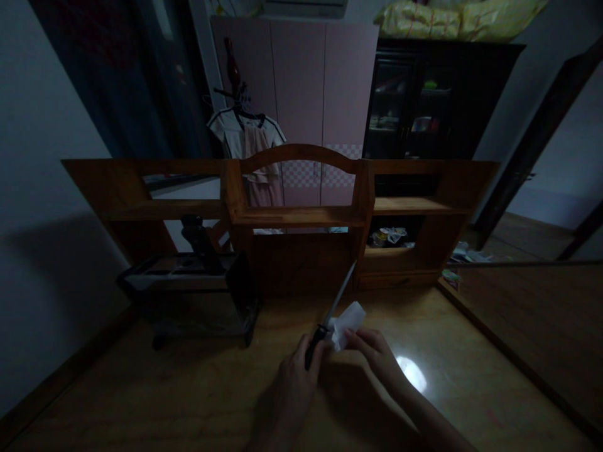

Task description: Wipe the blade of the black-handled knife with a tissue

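My left hand (pixel 301 370) is closed around the black handle of a honing steel (pixel 340 294), whose slim grey rod points up and away to the right. Between the fingertips of my right hand (pixel 374 351) is a crumpled white tissue (pixel 349 321). The tissue lies close against the right side of the steel near its guard; I cannot tell whether it touches the rod. Both hands are above the light wooden table (pixel 188 395). To the left stands a dark knife holder (pixel 188 307) with a black handle (pixel 200 242) sticking up from its top.
A wooden shelf unit (pixel 301 216) runs along the table's far edge, with small items (pixel 389 237) in its right compartment. Behind are a pink wardrobe (pixel 299 81), hanging clothes (pixel 245 135) and a dark cabinet (pixel 424 107). A wall (pixel 38 251) bounds the left side.
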### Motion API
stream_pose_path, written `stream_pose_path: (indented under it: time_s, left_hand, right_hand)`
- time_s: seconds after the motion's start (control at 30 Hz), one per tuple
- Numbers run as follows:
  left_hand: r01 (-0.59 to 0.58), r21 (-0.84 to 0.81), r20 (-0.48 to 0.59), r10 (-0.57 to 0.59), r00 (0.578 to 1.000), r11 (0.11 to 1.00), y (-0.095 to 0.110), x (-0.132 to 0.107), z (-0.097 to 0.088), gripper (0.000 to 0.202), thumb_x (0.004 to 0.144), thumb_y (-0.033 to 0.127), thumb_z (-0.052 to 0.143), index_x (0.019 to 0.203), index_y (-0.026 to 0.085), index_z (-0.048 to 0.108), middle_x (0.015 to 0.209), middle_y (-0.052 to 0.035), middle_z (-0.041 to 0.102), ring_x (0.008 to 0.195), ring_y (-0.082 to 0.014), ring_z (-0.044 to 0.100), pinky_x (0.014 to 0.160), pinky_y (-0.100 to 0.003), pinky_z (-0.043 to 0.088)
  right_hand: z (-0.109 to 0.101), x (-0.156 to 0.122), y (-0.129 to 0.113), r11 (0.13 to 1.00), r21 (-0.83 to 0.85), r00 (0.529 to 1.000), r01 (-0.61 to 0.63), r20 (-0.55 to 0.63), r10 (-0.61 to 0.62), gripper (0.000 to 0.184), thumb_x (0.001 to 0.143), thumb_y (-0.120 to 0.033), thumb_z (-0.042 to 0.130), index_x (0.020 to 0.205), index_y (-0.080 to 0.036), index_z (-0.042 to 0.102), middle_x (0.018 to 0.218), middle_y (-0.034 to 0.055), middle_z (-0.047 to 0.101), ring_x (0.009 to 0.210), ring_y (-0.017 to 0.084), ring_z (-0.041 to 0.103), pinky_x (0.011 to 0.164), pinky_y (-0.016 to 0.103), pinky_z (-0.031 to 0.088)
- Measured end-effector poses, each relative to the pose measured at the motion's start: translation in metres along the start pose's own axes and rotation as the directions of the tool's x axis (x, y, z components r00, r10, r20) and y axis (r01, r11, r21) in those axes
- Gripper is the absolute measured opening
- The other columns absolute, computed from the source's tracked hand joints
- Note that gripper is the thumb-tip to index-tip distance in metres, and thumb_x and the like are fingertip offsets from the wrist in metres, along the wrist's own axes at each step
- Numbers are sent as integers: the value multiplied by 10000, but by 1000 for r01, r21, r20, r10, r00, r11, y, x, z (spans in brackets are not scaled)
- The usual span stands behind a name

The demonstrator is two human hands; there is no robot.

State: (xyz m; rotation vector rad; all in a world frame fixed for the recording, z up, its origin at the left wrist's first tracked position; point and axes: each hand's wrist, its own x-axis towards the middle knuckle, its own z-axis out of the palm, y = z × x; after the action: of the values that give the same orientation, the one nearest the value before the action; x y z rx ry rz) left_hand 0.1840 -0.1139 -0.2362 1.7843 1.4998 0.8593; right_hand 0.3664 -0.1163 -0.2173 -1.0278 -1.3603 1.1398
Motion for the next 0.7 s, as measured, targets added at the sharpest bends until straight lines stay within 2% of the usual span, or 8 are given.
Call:
stream_pose_path:
  time_s: [0.1, 0.17, 0.27, 0.37, 0.53, 0.63, 0.7]
  left_hand:
    - [-26, -28, -16, 26, 1000, 999, 4, -1, -2, 442, 890, 505, 321, 1105, 177, 527, 1032, -77, 571, 911, -180, 543, 787, -264, 375]
    - [-42, -52, 9, 43, 999, 998, 6, -2, -3, 428, 892, 496, 324, 1097, 183, 531, 1049, -67, 566, 938, -173, 536, 802, -259, 376]
    - [-99, -86, 76, 106, 992, 991, 6, -4, -1, 397, 893, 477, 345, 1132, 211, 519, 1107, -31, 546, 1014, -148, 511, 864, -242, 363]
    - [-145, -138, 102, 160, 982, 980, 6, -6, 1, 364, 893, 451, 366, 1142, 229, 513, 1132, -12, 533, 1047, -128, 494, 897, -220, 350]
    - [-91, -259, 104, 121, 987, 962, 10, -6, 2, 398, 872, 467, 397, 1075, 159, 548, 1074, -76, 537, 983, -165, 500, 834, -233, 369]
    - [-48, -396, 182, 130, 975, 917, 11, -4, 3, 389, 874, 472, 402, 1017, 141, 548, 916, -51, 529, 808, -107, 489, 704, -186, 374]
    - [8, -461, 239, 115, 964, 887, 10, -5, 4, 394, 869, 485, 407, 975, 128, 539, 802, -30, 478, 667, -62, 422, 582, -157, 336]
  right_hand:
    - [-2, 2, 7, 971, 191, 986, -144, -57, 157, 324, 880, -383, 568, 893, -69, 644, 837, 98, 582, 741, 188, 544, 615, 232, 411]
    - [-1, 3, 11, 933, 312, 980, -179, -24, 196, 314, 894, -356, 558, 952, -58, 636, 888, 118, 579, 789, 203, 552, 674, 255, 430]
    - [3, 3, 13, 874, 467, 991, -133, 51, 123, 309, 940, -306, 490, 1072, -50, 602, 1050, 157, 540, 969, 247, 517, 878, 353, 389]
    - [5, 4, 13, 839, 535, 995, -98, 63, 76, 312, 960, -279, 452, 1114, -41, 582, 1124, 182, 502, 1059, 272, 468, 956, 409, 321]
    - [4, 8, 16, 787, 609, 995, -98, 60, 77, 289, 964, -250, 440, 1098, -39, 585, 1106, 187, 510, 1012, 252, 498, 941, 393, 339]
    - [-3, 13, 17, 730, 680, 997, -72, 34, 66, 279, 964, -240, 431, 1113, -62, 586, 1157, 168, 486, 1069, 256, 464, 984, 405, 308]
    - [-13, 17, 16, 679, 734, 1000, -25, 8, 28, 276, 968, -235, 411, 1137, -99, 582, 1229, 143, 441, 1146, 260, 401, 1024, 420, 267]
